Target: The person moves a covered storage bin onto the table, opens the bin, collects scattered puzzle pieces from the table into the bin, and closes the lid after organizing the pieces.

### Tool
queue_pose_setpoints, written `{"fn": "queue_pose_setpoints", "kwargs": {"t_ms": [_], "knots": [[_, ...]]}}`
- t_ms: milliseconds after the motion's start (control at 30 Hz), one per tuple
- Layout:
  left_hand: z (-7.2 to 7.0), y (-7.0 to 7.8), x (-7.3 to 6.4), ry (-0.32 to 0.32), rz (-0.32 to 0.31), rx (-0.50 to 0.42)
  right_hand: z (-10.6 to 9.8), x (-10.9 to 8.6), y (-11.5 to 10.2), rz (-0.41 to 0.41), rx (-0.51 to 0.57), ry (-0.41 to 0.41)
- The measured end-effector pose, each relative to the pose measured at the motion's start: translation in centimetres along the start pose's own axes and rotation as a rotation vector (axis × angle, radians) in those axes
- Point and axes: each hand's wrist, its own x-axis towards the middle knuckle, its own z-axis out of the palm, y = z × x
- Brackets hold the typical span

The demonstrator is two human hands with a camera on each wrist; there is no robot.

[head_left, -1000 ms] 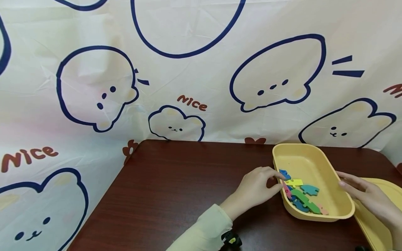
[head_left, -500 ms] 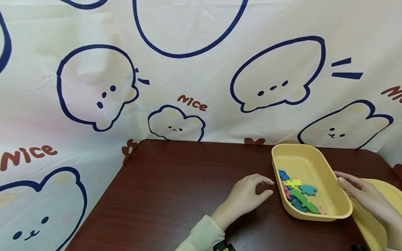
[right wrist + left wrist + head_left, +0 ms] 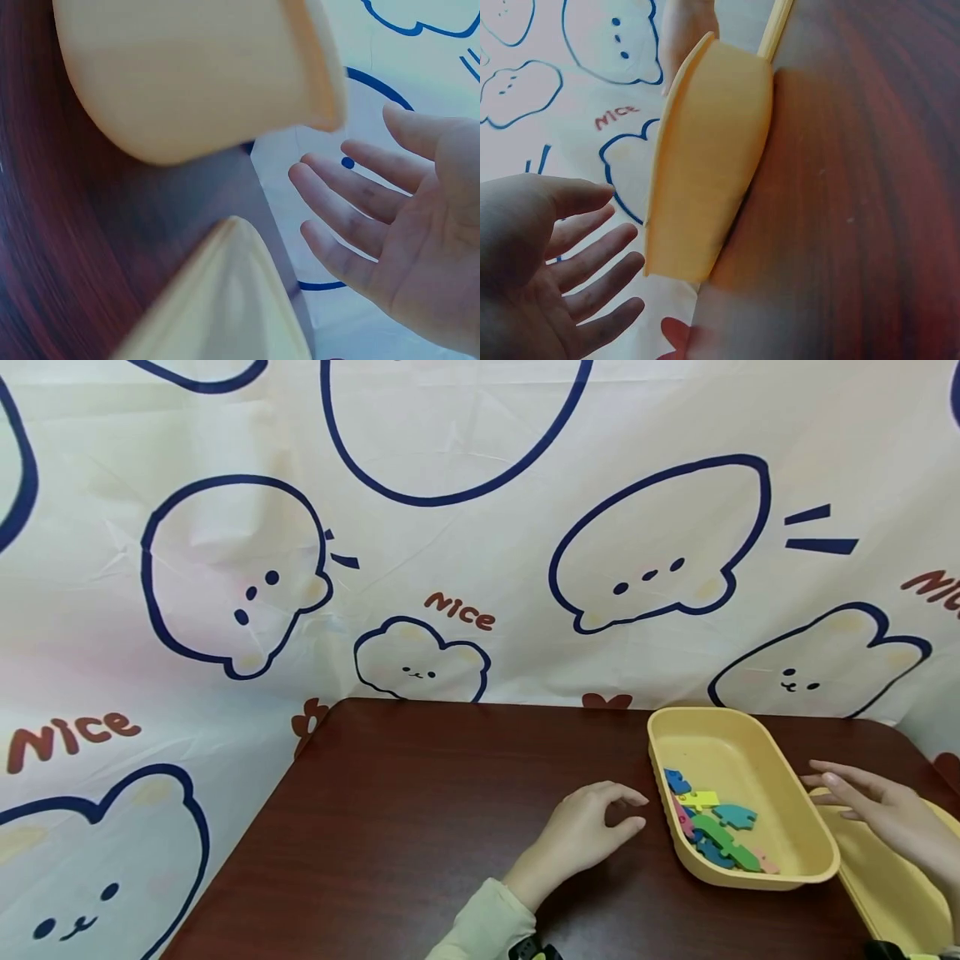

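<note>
A yellow plastic box (image 3: 780, 777) stands on the dark wooden table at the right. Along its left side lie several flat puzzle pieces, among them a green piece (image 3: 726, 841), a teal piece (image 3: 735, 816), a yellow piece (image 3: 699, 799) and a blue piece (image 3: 677, 781). Just left of the box, my left hand (image 3: 576, 828) is held with loosely bent fingers and nothing in it. On the box's other side my right hand (image 3: 885, 810) hovers with its fingers relaxed, apart from the box wall and over a yellow lid (image 3: 885, 881). Both wrist views show spread fingers holding nothing.
The brown table top (image 3: 420, 802) stretches to the left of the box. Behind it hangs a white cloth (image 3: 525, 552) printed with bear outlines. The lid lies partly beneath my right forearm.
My left hand has drawn back leftward from the box's rim and pieces. My right hand has come away from the box's right side. The box stays about where it was.
</note>
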Motion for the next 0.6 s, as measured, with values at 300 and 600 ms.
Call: {"fn": "queue_pose_setpoints", "kwargs": {"t_ms": [300,600], "knots": [[-0.2,-0.2,0.0,0.002,-0.003,-0.017,-1.8,0.1,0.9,-0.022,-0.097,0.045],[-0.3,-0.3,0.2,-0.01,-0.017,-0.014,-3.2,0.2,4.4,-0.145,0.039,0.154]]}}
